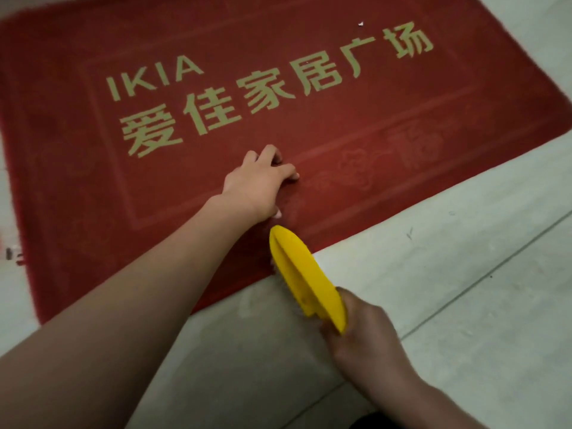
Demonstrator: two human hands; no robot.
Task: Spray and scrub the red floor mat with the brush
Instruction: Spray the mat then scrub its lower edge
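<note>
Two hands working: left hand (pixel 260 181) splayed, pressing down on red floor mat (pixel 371 119), grasping nothing; right hand (pixel 362 332) gripping yellow brush (pixel 305 277), tip overlapping mat's 6 o'clock edge; mat lying on pale floor tiles (pixel 464 274).

The left arm is stretched forward, bare, and the left grip (pixel 260 181) is laid palm down with fingers spread and arched. The right grip (pixel 362 332) is wrapped round the yellow brush (pixel 305 274), nearer the body.
</note>
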